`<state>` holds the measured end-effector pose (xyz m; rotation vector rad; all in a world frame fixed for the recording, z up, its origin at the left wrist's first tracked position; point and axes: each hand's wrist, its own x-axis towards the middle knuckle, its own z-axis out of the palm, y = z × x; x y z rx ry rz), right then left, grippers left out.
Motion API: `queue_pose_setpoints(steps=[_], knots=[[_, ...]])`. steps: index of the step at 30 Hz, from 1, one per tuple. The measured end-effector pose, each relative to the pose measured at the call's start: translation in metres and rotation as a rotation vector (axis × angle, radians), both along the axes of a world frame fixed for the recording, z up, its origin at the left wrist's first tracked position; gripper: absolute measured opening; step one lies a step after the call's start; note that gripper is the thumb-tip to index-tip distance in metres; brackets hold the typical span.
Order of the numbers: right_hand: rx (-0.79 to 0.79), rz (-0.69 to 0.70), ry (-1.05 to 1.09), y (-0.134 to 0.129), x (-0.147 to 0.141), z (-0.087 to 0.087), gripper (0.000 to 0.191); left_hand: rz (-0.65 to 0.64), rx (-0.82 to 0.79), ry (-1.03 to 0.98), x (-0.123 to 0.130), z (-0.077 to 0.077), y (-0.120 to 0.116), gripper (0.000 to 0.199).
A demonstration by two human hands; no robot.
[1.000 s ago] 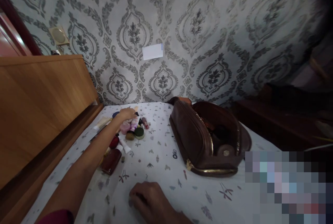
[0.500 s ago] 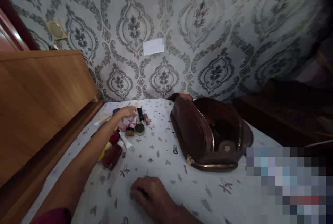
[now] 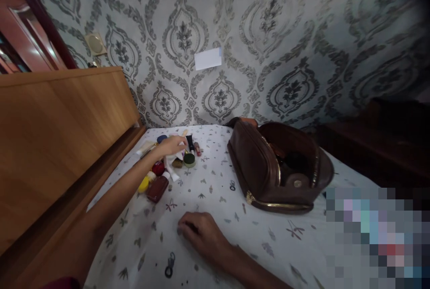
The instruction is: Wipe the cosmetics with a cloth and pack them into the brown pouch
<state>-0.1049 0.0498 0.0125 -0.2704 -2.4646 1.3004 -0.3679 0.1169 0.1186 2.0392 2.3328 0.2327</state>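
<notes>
— You're reaching your left hand (image 3: 174, 144) into the small cosmetics, but its fingertips are hiding among them, so I can't tell whether you're grasping anything
— A black tube (image 3: 190, 142) and a green-topped jar (image 3: 189, 160) are lying near those fingers, and a white tube (image 3: 172, 170) is lying nearer you. What is your right hand (image 3: 200, 230) doing?
— It's resting on the patterned sheet (image 3: 215, 190), curling into a loose fist; you're keeping it well apart from the cosmetics
— And nearer you than the red round item (image 3: 158, 168), a brown bottle (image 3: 157, 189) is lying beside a yellow-topped container (image 3: 144, 184), while the brown bag (image 3: 253, 166) is standing open to your right, showing dark contents inside
</notes>
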Motion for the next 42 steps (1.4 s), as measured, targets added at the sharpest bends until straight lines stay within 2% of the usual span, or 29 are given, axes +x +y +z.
queue_pose_setpoints(steps=[4,10,13,16,20,23,26,29,34,38,42], knots=[[-0.007,0.011,0.006,-0.001,0.001,0.001,0.022,0.042,-0.016,0.033,0.012,-0.009,-0.025,0.027],[0.004,0.008,0.019,-0.001,0.001,0.000,0.020,0.216,0.145,0.055,-0.001,0.010,-0.073,0.033],[0.030,0.009,0.019,-0.002,0.001,0.000,0.020,0.303,0.265,0.073,0.010,0.010,-0.103,0.039],[0.060,0.012,0.035,-0.003,0.001,0.000,0.020,0.339,0.317,0.100,0.037,-0.012,-0.132,0.041],[0.059,0.009,0.048,-0.004,0.001,0.002,0.020,0.301,0.253,0.153,0.077,-0.059,-0.159,0.028],[0.060,0.014,0.047,-0.005,0.001,0.004,0.020,0.325,0.202,0.214,0.095,-0.083,-0.165,0.034],[0.051,0.003,0.040,-0.006,0.002,0.006,0.019,0.388,0.181,0.256,0.099,-0.091,-0.160,0.037],[-0.009,-0.006,0.057,-0.006,0.001,0.004,0.019,0.460,0.180,0.259,0.098,-0.092,-0.151,0.038],[-0.327,-0.008,0.152,-0.002,-0.005,-0.007,0.012,0.510,0.234,0.181,0.095,-0.092,-0.149,0.038],[-0.471,-0.056,0.186,0.005,-0.012,-0.016,0.014,0.415,0.320,0.049,0.097,-0.088,-0.159,0.036],[-0.664,-0.078,0.238,0.011,-0.018,-0.016,0.041,0.306,0.420,-0.109,0.119,-0.084,-0.156,0.032]])
